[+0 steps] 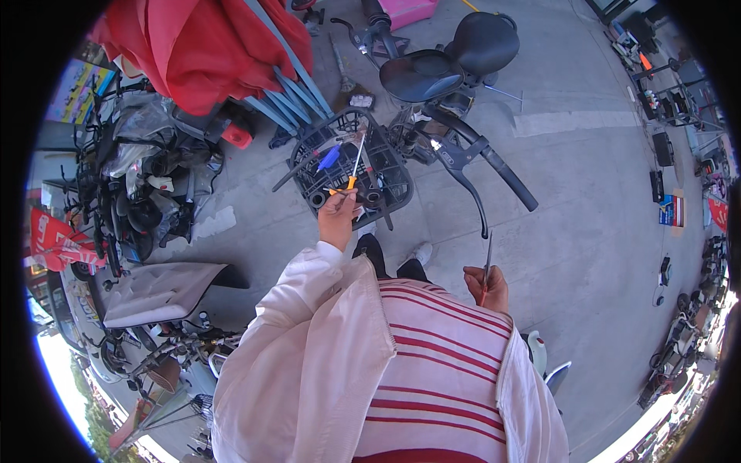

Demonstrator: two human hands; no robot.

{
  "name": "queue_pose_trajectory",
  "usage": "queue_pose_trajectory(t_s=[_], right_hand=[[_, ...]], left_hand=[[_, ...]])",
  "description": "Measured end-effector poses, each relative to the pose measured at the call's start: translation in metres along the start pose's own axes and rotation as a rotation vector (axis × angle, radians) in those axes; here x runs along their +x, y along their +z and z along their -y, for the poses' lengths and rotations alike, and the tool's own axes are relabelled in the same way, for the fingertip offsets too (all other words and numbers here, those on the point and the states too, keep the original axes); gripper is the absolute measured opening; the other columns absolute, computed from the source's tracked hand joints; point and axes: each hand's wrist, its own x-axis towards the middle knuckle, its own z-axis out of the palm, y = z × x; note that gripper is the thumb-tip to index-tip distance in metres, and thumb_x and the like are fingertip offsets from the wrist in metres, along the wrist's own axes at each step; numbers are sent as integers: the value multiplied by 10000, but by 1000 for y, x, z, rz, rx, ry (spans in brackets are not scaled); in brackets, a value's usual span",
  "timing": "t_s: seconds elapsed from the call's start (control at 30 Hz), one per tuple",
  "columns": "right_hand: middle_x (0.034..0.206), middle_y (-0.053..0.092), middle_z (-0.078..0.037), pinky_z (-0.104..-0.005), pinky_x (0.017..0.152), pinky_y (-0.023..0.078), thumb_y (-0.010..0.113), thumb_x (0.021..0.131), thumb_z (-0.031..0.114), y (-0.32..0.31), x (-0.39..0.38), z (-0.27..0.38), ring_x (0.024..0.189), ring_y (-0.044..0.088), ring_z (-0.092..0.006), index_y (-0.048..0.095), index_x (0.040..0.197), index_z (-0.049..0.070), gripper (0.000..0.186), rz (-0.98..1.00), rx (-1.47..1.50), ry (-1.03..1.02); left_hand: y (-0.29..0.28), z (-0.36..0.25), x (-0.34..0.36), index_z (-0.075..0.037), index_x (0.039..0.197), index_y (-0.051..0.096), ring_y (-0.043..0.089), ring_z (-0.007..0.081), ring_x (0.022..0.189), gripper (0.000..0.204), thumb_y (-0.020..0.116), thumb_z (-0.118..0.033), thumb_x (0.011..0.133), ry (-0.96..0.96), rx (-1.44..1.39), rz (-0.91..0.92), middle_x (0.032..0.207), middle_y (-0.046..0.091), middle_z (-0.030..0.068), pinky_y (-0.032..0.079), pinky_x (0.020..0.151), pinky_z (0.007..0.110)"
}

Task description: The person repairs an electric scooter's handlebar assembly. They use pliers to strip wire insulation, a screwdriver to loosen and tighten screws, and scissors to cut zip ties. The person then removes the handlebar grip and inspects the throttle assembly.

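My left hand (336,221) is closed on a screwdriver (352,182) with a yellow handle. Its bare metal shaft points up and away, over the black bike basket (403,187). Inside the basket lies a blue object (329,158) whose kind I cannot make out. Lower and to the right, close to my striped shirt, my right hand (494,292) grips a thin, pointed metal tool (489,253) with a bit of red at its grip end. Above that hand are a black brake lever (468,189) and handlebar grip (509,177), both apart from it.
Beyond the handlebar sits a black bike saddle (421,76) with a rounded backrest (484,43). Red fabric (208,54) with grey poles (289,100) hangs at the far left. Bike parts (147,185) and a white padded panel (164,293) crowd the left; shelves (671,92) line the right.
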Motion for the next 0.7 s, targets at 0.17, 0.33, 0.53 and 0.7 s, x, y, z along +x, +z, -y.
queue_pose_trajectory(t_s=[0.17, 0.33, 0.53, 0.7], right_hand=[[808, 617, -10, -216, 626, 398, 713, 864, 46, 31, 11, 24, 706, 476, -45, 572, 906, 15, 151, -13, -114, -21], [829, 627, -18, -222, 633, 400, 703, 869, 45, 62, 6, 34, 716, 481, -51, 568, 904, 22, 142, -59, -113, -16], [874, 657, -47, -231, 665, 417, 694, 870, 30, 89, -5, 21, 738, 502, -69, 523, 867, 27, 171, -59, 61, 54], [886, 665, -67, -239, 688, 432, 696, 871, 35, 100, -10, 17, 756, 523, -78, 504, 857, 22, 193, -80, 42, 29]], left_hand=[[-67, 19, 62, -3, 938, 672, 648, 189, 758, 187, 601, -175, 959, 254, 357, -309, 986, 693, 87, 524, 725, 289], [-79, 1, 104, -24, 874, 655, 650, 291, 796, 297, 511, -255, 992, 261, 591, -202, 976, 688, 138, 485, 778, 369], [-62, -43, 114, -151, 960, 540, 676, 154, 702, 309, 398, -417, 1032, -407, -29, 171, 951, 696, 54, 544, 530, 307], [-74, -23, 137, -153, 976, 575, 684, 170, 684, 298, 461, -426, 1006, -617, 131, 322, 906, 705, 53, 510, 497, 283]])
